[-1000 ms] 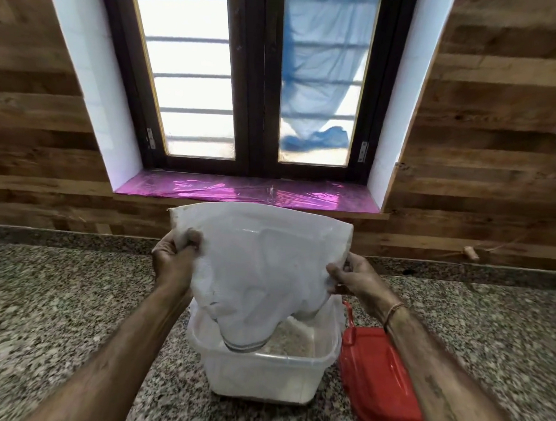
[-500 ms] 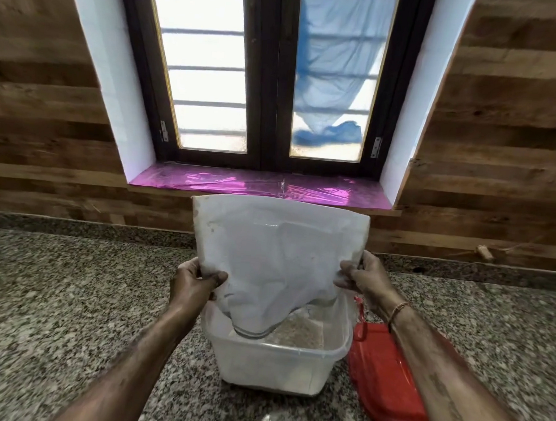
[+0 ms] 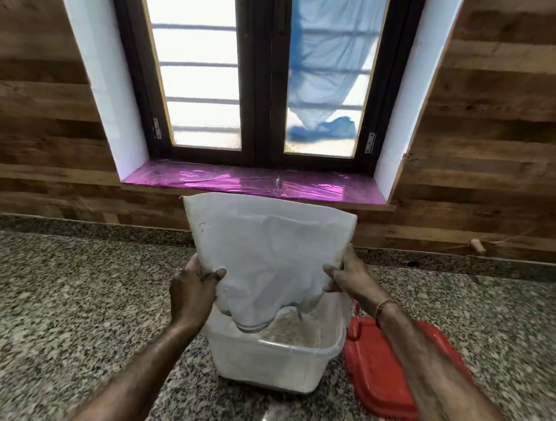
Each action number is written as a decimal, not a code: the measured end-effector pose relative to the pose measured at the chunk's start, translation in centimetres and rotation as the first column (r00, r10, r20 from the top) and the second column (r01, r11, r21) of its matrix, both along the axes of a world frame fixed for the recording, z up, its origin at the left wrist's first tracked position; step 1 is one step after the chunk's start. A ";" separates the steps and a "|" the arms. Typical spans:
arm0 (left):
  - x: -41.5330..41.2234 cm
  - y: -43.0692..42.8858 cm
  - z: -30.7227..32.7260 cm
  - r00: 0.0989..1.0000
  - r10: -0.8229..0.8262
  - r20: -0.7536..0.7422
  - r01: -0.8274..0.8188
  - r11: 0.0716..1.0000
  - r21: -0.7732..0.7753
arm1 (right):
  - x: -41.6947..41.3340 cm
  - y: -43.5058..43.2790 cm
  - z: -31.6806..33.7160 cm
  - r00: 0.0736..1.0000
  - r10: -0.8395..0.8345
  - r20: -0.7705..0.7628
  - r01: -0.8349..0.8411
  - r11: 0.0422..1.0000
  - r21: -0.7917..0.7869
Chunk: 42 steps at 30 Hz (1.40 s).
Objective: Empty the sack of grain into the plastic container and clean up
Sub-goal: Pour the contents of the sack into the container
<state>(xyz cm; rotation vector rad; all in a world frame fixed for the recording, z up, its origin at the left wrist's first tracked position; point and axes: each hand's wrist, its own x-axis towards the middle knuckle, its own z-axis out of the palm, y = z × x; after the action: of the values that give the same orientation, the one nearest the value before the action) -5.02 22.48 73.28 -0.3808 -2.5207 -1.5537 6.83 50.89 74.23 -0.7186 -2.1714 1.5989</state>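
The sack (image 3: 267,258) hangs upside down directly above the plastic container (image 3: 268,369), its striped mouth dipped inside the container's rim on the left side. The cloth looks limp and flat with no bulge showing, so I judge the pouring nearly finished. Inside the container lies a pale bed of grain (image 3: 291,331); its depth is hard to read through the cloudy wall. The left hand (image 3: 192,289) grips the sack's edge above the container's left rim, thumb on the near face and fingers clamped behind the fold. The right hand (image 3: 350,275) holds the opposite edge above the container's right rim, fingers curled round the cloth. What seems left is a final shake to free any grains caught in the folds, lifting the sack away, then closing up and tidying. A red lid (image 3: 381,370) lies flat just right of the container, touching or nearly touching its wall, likely the cover to go on. The container stands on a speckled granite countertop (image 3: 56,295); whether grain has spilled around the container cannot be told against that pattern. Beyond the container, a purple-lined window sill (image 3: 239,181) runs along the wall.
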 end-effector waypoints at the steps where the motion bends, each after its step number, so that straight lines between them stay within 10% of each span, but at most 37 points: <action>1: 0.1 0.0 0.1 0.999 -0.010 -0.034 0.009 1.000 -0.027 | 0.1 0.0 0.0 1.000 -0.023 0.009 0.023 0.999 0.030; 5: -0.3 -0.5 0.6 1.000 -0.011 0.001 0.011 1.000 0.016 | 0.3 1.3 -0.2 0.972 -0.203 -0.116 0.216 0.971 0.108; 12: 0.6 0.9 -0.4 0.949 -0.177 0.260 0.110 0.961 0.253 | 0.3 -0.5 -0.1 0.975 -0.086 -0.204 -0.011 0.901 -0.433; 26: -1.7 1.0 1.0 0.983 -0.062 0.174 0.006 0.953 0.302 | 1.9 -0.2 1.0 0.943 -0.279 -0.183 0.267 0.960 -0.089; 36: -0.2 0.7 -0.5 0.900 -0.241 0.363 0.039 0.875 0.482 | 1.6 0.5 -1.0 0.990 0.086 -0.114 -0.108 0.972 -0.207; 42: -1.3 -0.7 0.4 0.947 -0.167 0.273 0.062 0.933 0.355 | 0.7 1.1 -0.9 0.981 -0.131 -0.143 0.098 0.972 -0.216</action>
<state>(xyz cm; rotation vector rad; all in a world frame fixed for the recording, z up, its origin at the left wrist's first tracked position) -6.30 21.74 73.63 -0.2654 -2.3921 -2.2013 7.56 52.04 73.31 -0.7373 -1.8377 1.7752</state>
